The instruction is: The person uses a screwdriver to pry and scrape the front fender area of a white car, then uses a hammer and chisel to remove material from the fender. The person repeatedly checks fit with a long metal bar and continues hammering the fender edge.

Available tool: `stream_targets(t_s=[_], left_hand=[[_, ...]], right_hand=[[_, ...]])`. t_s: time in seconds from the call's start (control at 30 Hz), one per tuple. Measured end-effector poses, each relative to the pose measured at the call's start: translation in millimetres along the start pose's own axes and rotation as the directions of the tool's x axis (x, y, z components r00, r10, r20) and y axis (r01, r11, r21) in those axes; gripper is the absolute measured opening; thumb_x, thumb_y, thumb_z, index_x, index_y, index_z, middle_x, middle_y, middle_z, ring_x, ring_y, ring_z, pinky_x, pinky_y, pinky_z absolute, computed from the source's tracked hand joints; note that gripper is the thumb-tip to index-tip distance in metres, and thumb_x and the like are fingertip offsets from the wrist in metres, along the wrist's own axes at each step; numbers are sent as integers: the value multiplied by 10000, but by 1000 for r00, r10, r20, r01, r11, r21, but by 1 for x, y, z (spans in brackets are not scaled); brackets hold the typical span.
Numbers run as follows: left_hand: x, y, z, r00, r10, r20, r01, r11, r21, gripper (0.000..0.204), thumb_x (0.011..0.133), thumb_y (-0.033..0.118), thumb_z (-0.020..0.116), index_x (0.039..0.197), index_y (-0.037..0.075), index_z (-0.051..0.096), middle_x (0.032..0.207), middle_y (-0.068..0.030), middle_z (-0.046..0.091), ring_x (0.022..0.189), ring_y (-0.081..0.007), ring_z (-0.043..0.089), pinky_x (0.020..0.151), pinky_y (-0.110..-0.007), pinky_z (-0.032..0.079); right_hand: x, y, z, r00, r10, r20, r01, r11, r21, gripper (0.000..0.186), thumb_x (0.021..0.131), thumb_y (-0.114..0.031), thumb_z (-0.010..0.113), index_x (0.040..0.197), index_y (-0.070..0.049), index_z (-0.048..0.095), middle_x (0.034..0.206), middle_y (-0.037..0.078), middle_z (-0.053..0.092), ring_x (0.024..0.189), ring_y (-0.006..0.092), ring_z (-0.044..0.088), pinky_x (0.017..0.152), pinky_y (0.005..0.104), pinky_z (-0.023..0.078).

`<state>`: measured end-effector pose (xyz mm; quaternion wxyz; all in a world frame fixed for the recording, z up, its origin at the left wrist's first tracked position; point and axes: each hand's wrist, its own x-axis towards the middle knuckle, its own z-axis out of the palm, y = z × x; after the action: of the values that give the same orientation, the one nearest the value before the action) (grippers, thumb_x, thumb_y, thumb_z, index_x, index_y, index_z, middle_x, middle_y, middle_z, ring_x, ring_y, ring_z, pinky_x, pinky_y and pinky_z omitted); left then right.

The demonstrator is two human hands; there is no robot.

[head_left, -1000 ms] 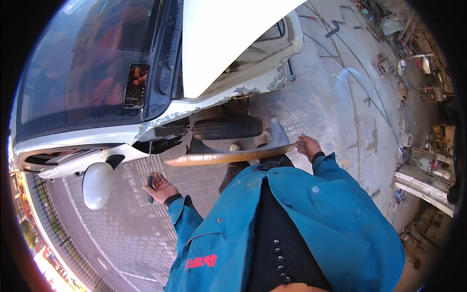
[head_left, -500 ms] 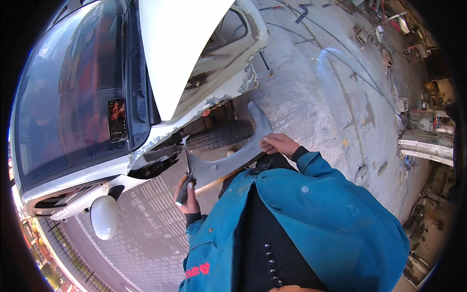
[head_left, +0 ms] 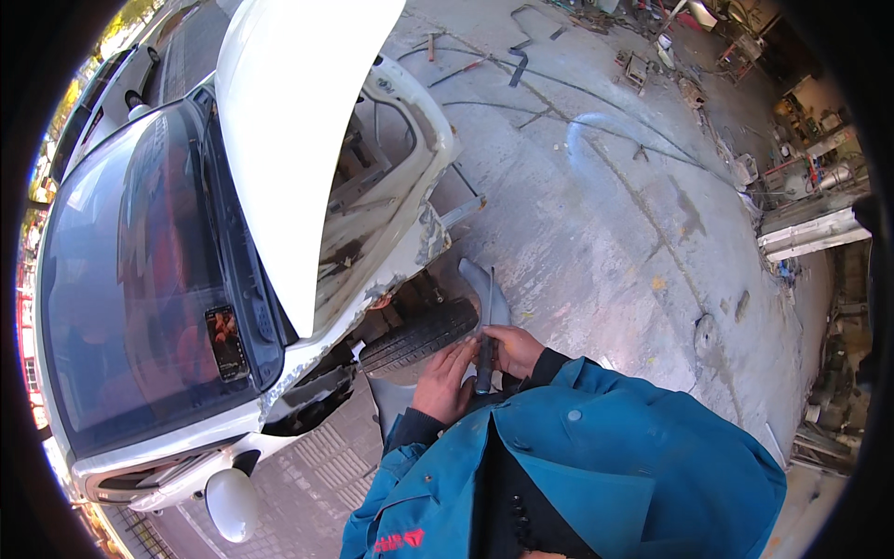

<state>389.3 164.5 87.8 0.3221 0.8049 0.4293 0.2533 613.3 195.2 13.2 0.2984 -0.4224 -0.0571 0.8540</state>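
Observation:
Both my hands are together over a grey curved car fender (head_left: 503, 302), which lies in front of my body and is partly covered by them. My right hand (head_left: 518, 348) is closed round a screwdriver (head_left: 485, 364). Its dark handle stands against the fingers, and the thin shaft points away from me. Beside the handle, my left hand (head_left: 441, 384) has its fingers bent and pressed together at the fender; what they grip, if anything, is hidden. Just beyond the hands is a black tyre (head_left: 421, 337) under the car's stripped front corner.
To the left stands a white car with its bonnet (head_left: 279, 140) raised. A phone (head_left: 226, 343) rests at the windscreen's base, and a white side mirror (head_left: 231, 504) sticks out. Hoses (head_left: 596, 125) cross the concrete floor. Clutter and a metal beam (head_left: 815, 231) line the right side.
The screwdriver has gone from my left hand to my right. My left hand has moved right and away from me, meeting the right one at the fender. The view has shifted.

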Motion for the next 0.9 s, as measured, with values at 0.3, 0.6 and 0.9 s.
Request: stream_targets(t_s=[0.3,0.6,0.9], left_hand=[[49,-11,-28,905,-30,-424,253,840,480,573,851,38,727,1404,-16,588,1428,-218,613,1285,-429,581,1120,-510,461],[125,-88,-18,795,-289,-534,597,534,599,702,1019,344,598,1578,-24,384,1590,-240,449,1447,-445,415,1249,-559,258],[136,-100,-3,677,-476,-562,724,288,627,810,1042,415,565,1660,22,220,1708,-193,289,1576,-360,278,1286,-573,160]], right_hand=[[-8,-32,-185,820,-49,-570,34,999,-36,184,1042,-202,563,1080,-26,604,869,105,647,670,215,624,628,402,596],[-81,-89,-385,774,-60,-631,-29,991,-130,199,991,-103,613,1177,-48,567,865,126,655,580,200,603,455,364,501],[-177,-125,-534,488,28,-872,-86,996,-16,204,965,-76,585,1159,-55,526,809,116,609,548,209,547,423,389,439]])
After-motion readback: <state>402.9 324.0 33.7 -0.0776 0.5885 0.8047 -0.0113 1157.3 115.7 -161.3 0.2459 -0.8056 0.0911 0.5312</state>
